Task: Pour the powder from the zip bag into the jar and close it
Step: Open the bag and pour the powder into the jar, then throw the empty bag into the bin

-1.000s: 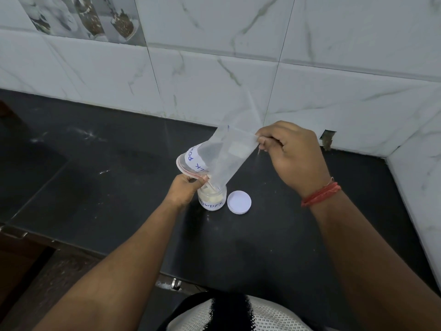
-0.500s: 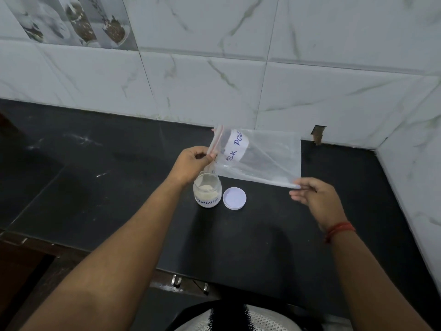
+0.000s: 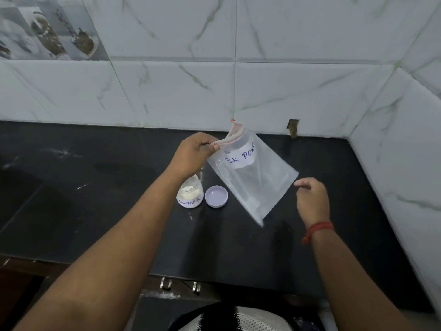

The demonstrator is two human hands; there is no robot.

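My left hand [image 3: 193, 154] pinches the red zip edge of a clear zip bag [image 3: 253, 182] labelled "MILK POWD", which hangs slanted in the air and looks nearly empty. Below my left wrist stands a small open jar [image 3: 189, 195] with white powder inside and a "POWDER" label. Its white lid [image 3: 216, 196] lies upside down on the black counter just right of the jar. My right hand [image 3: 311, 199] hovers with loosely curled fingers just right of the bag's lower corner, holding nothing.
The black counter [image 3: 95, 187] runs left to right and meets white marble-tiled walls [image 3: 286, 91] behind and on the right. The counter's front edge [image 3: 214, 280] lies close to my body.
My right hand has let go of the bag's bottom edge. The bag now hangs down slanted from my left hand, its lower corner swung toward me.
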